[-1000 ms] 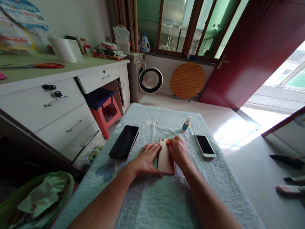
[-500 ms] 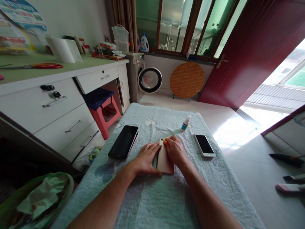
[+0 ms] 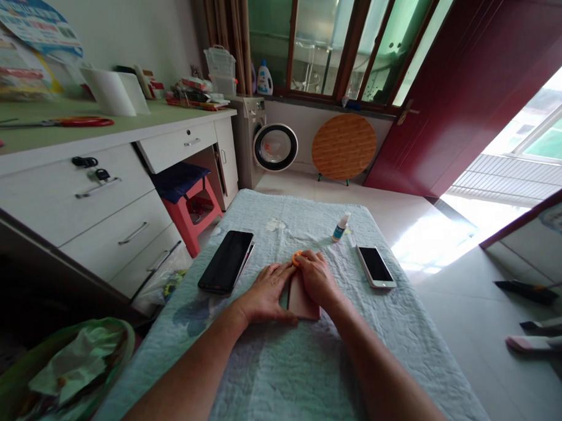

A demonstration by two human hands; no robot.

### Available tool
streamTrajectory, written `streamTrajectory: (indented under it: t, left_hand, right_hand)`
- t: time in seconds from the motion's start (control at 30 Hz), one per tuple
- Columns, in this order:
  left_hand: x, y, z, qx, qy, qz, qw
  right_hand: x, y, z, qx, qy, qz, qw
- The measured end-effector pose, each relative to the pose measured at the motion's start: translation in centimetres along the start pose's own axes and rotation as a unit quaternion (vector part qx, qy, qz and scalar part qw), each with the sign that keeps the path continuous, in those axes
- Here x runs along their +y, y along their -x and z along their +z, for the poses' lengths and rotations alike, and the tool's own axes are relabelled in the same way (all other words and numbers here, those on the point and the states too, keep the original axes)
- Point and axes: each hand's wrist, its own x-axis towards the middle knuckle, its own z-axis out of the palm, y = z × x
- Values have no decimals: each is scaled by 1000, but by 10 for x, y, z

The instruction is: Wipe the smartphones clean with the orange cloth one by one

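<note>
A pink phone (image 3: 302,300) lies back up on the cloth-covered table, its upper part hidden by my hands. My left hand (image 3: 269,295) steadies it from the left, fingers at the upper edge and thumb at the lower left corner. In my closed right hand (image 3: 316,275), a small orange pad (image 3: 297,258) is pressed on the phone's top end; its exact kind is unclear. To the left rests a large black-screened phone (image 3: 226,261), seemingly on top of another thin item. On the right are a small spray bottle (image 3: 340,227), standing upright, and a white phone (image 3: 376,267).
The light blue quilted cloth (image 3: 287,382) covers the table. A waste bin (image 3: 129,338) stands at lower left, and a red stool (image 3: 193,207) by the white desk (image 3: 110,216). Further back are a washing machine (image 3: 248,135) with its door open and a round wooden tabletop (image 3: 344,147).
My right hand has slid left with the orange pad, across the phone's top end, covering the camera area. My left hand stays in place on the phone.
</note>
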Motion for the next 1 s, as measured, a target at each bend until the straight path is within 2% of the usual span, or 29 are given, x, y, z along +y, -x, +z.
streamTrajectory:
  t: [0.47, 1.0]
  left_hand:
    - [1, 1, 0, 4, -7, 9, 1000]
    - [-1, 0, 1, 13, 12, 9, 1000]
  right_hand:
    - [0, 1, -1, 6, -53, -23, 998]
    - [-2, 4, 0, 15, -66, 10, 998]
